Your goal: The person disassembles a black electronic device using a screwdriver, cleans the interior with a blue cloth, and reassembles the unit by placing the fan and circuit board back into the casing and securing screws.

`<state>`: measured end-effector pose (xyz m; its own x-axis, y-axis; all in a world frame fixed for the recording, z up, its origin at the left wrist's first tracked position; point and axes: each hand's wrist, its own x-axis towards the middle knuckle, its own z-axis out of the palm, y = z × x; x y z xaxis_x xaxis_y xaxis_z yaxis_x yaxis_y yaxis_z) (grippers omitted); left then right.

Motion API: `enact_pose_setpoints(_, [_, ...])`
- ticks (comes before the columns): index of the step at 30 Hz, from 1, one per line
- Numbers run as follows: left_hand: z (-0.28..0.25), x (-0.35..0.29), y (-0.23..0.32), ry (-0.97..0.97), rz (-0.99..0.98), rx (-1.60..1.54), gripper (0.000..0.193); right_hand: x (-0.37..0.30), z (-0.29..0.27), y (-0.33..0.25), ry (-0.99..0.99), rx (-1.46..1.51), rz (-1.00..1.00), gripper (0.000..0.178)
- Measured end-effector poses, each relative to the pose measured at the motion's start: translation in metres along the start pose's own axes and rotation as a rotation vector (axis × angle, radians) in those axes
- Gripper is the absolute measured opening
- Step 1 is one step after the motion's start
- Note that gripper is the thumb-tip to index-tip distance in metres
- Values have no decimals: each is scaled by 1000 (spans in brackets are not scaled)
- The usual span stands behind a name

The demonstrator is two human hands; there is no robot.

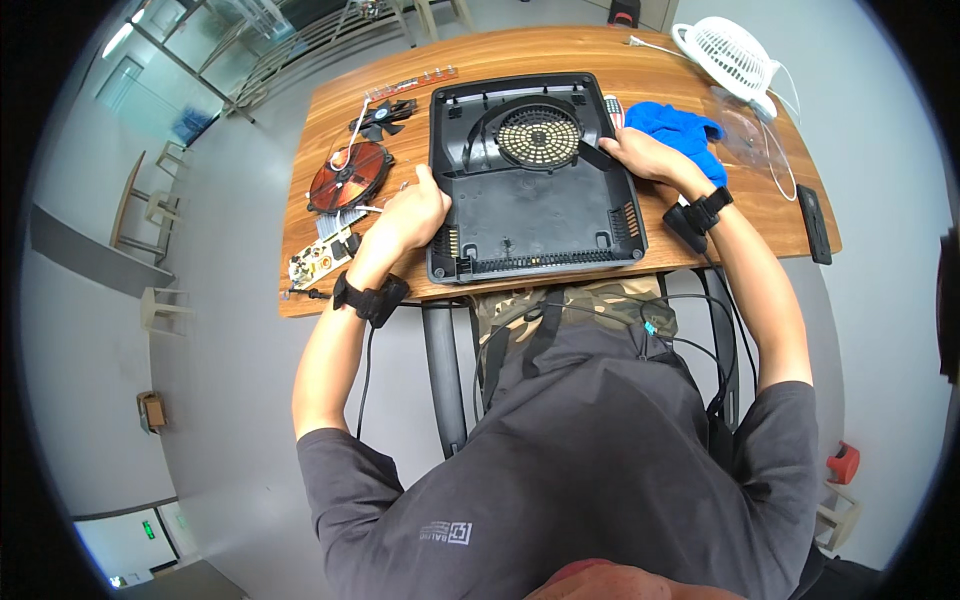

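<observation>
A black plastic appliance housing lies open side up at the table's front edge, with a round vent grille in its far half and slots along its near edge. My left hand is closed on the housing's left side wall. Across from it, my right hand grips the right side wall, its thumb over the rim and some fingers hidden. A short dark flat piece lies by the right fingertips; whether it is held or part of the housing is unclear.
Left of the housing lie a black fan blade, a copper-coloured coil disc and a circuit board. A red strip lies behind. To the right are a blue cloth, a white fan with its cord and a black bar.
</observation>
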<state>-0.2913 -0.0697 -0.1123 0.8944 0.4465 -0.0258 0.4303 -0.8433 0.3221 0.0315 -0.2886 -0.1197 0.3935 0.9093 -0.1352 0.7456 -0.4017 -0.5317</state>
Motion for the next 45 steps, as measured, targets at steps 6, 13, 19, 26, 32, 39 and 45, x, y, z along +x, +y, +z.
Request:
enact_pose_setpoints(6, [-11,0,17,-88,-135,-12,42,10,10,30,37,46,-35,54])
enact_pose_setpoints(13, [2,1,1,-77,-20,46,56,-6,-2,-3,23,37,-21,43])
enact_pose_setpoints(19, [-3,-3,3,-51,-10,21,54,-7,-4,-6,23,33,-2,44])
enact_pose_setpoints(26, [-24,-7,11,-127,-136,69,57,6,4,17,47,-8,-14,49])
enact_pose_setpoints(32, [-61,-27,-22,-25,-259,-43,56,-7,-12,-16,17,-108,96,64])
enact_pose_setpoints(39, [-111,-60,-112,-63,-433,68,53,2,-44,-31,78,-305,69,71])
enact_pose_setpoints(45, [-120,-73,-153,-133,-542,129,63,47,-68,-93,52,-382,-197,62])
